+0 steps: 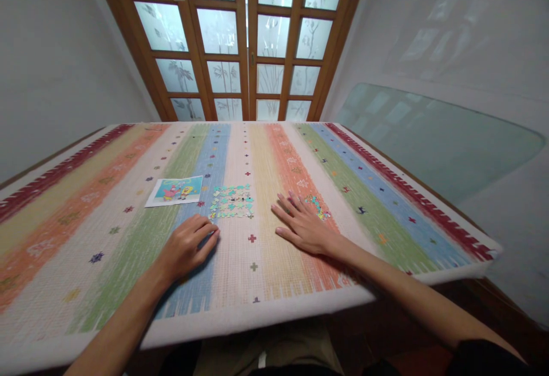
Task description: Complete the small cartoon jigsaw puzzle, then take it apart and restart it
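Small turquoise and pale jigsaw puzzle pieces (234, 200) lie in several rows on the patterned tablecloth (274, 262). My left hand (189, 244) rests at the near left of these rows, its fingers curled and the thumb tip close to the index finger. Whatever may be between them is hidden. Flat on the cloth to the right of the rows lies my right hand (302, 224), fingers spread. Just beyond it is a small heap of colourful puzzle pieces (318, 207), partly covered by the hand. A cartoon picture card (175, 191) lies left of the rows.
The table's near edge (257, 313) runs under my forearms. Wooden doors with frosted panes (249, 56) stand beyond the table. A pale green glass-like panel (437, 136) is at the right wall.
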`<state>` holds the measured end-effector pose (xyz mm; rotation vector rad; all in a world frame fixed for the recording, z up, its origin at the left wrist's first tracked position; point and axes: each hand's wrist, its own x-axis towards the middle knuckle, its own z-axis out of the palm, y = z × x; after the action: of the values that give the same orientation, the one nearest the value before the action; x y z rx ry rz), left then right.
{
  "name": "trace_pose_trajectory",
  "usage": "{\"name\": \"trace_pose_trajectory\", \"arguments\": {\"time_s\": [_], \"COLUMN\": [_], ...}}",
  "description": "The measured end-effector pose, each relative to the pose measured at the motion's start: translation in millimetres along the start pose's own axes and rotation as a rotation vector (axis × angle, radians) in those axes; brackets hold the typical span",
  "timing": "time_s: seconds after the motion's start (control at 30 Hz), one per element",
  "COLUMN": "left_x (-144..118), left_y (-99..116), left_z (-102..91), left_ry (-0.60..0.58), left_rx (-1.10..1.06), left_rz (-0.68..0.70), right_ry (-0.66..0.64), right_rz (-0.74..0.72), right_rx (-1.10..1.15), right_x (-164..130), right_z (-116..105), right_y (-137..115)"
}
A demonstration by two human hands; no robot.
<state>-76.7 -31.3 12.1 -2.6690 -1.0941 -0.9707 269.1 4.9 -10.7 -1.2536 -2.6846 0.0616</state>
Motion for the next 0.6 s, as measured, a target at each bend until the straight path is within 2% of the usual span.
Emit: {"name": "trace_pose_trajectory", "arguments": {"time_s": [0.23, 0.33, 0.47, 0.6], "left_x": [-0.9, -0.5, 0.5, 0.7], "left_y": [0.0, 0.8, 1.8, 2.0], "left_z": [-0.6, -0.6, -0.4, -1.2], "left_ry": [-0.002, 0.0, -0.004, -0.013], "left_rx": [-0.011, -0.006, -0.004, -0.023], "left_rz": [-0.005, 0.004, 0.008, -0.007], "right_ry": [0.038, 0.005, -0.062, -0.076], "right_rz": [0.099, 0.017, -0.104, -0.13], "right_rx": [-0.038, -0.005, 0.045, 0.057], "right_x": [-16.3, -22.3, -23.5, -21.1], "right_z": [3.7, 1.6, -0.7, 0.1], "right_y": [50.9, 65.7, 73.5, 75.2]}}
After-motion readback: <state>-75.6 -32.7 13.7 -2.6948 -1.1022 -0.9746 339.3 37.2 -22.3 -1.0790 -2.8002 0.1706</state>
